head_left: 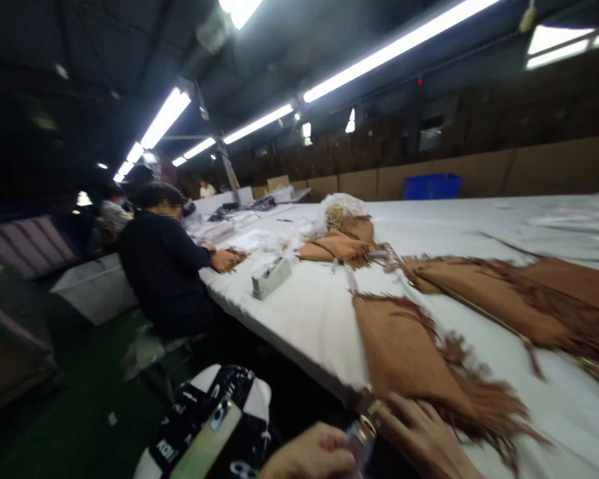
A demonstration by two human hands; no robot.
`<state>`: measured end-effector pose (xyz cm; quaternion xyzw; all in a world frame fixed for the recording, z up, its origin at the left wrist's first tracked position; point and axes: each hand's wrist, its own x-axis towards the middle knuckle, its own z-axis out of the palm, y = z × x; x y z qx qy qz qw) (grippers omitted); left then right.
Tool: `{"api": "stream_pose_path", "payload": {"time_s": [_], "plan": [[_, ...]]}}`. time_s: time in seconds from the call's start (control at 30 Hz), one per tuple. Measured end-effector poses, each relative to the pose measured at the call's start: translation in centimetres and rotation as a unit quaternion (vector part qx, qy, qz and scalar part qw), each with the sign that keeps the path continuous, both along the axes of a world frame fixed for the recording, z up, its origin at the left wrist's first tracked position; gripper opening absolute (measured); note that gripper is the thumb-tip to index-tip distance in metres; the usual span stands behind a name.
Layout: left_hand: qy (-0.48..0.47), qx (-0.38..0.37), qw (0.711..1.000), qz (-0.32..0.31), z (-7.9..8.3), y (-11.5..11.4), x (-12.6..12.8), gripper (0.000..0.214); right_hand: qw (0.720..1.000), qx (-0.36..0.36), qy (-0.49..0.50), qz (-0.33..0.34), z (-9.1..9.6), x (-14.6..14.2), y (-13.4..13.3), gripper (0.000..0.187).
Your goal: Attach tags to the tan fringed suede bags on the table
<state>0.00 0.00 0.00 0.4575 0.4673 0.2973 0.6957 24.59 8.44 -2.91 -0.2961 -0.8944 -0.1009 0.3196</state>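
A brown suede-like bag with long fringe (404, 352) lies on the white table close in front of me, its near corner at the table edge. At that corner, my right hand (422, 436) has its fingers bent over the bag's edge, beside gold-coloured metal hardware (377, 407). My left hand (314, 454) is closed in a pinch just below the edge. A shiny, clear plastic-like piece (362, 436) shows at its fingertips, close to the metal. Blur and the fingers hide how these parts join.
More brown fringed bags (484, 293) lie to the right, and others (337, 246) farther back. A small grey box (271, 277) stands near the left table edge. A seated co-worker (162, 266) handles a brown piece. A phone (207, 442) rests on my lap.
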Motion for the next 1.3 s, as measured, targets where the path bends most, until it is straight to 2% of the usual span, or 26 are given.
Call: {"api": "stream_pose_path", "payload": {"time_s": [0.07, 0.13, 0.23, 0.33, 0.47, 0.57, 0.73, 0.9, 1.03, 1.13, 1.2, 1.3], "plan": [[0.018, -0.014, 0.999, 0.025, -1.4, -0.5, 0.7, 0.029, 0.998, -0.055, -0.033, 0.001, 0.5, -0.4, -0.9, 0.04], [0.022, -0.009, 0.999, 0.04, -2.5, -0.7, 1.3, 0.034, 0.993, -0.114, -0.026, -0.022, 0.8, -0.9, -1.5, 0.034], [0.009, 0.003, 0.999, 0.044, -3.3, -0.6, 1.8, 0.043, 0.984, -0.175, 0.024, -0.035, 0.9, -1.5, -2.0, 0.024], [0.001, 0.019, 0.999, 0.048, -3.4, 0.1, 2.2, 0.046, 0.973, -0.214, 0.08, -0.034, 1.0, -1.7, -2.3, 0.021], [-0.003, 0.041, 0.998, 0.048, -3.0, 1.3, 2.8, 0.044, 0.957, -0.263, 0.126, -0.01, 1.3, -1.6, -1.9, 0.028], [0.013, 0.052, 0.998, 0.039, -2.8, 2.0, 3.5, 0.042, 0.941, -0.301, 0.153, 0.015, 1.5, -1.3, -1.3, 0.023], [0.049, 0.11, 0.992, 0.042, -2.9, 2.6, 5.1, 0.038, 0.931, -0.312, 0.191, 0.01, 1.1, -1.4, -0.9, 0.018], [0.111, 0.19, 0.97, 0.104, -3.0, 2.9, 6.7, 0.037, 0.932, -0.305, 0.194, -0.016, 1.1, -1.5, -0.7, 0.015], [0.096, 0.179, 0.969, 0.143, -3.1, 3.3, 7.7, 0.039, 0.93, -0.336, 0.146, 0.037, 1.9, -0.7, -0.7, 0.023], [0.075, 0.16, 0.968, 0.177, -3.1, 3.6, 8.2, 0.038, 0.912, -0.359, 0.192, 0.053, 2.3, -0.3, -0.7, 0.033], [0.113, 0.184, 0.956, 0.197, -3.0, 3.8, 8.3, 0.036, 0.903, -0.366, 0.22, 0.049, 2.2, -0.1, -0.7, 0.04], [0.218, 0.259, 0.914, 0.224, -3.0, 4.0, 8.2, 0.033, 0.898, -0.379, 0.221, 0.042, 1.6, 0.0, -0.7, 0.046]]}}
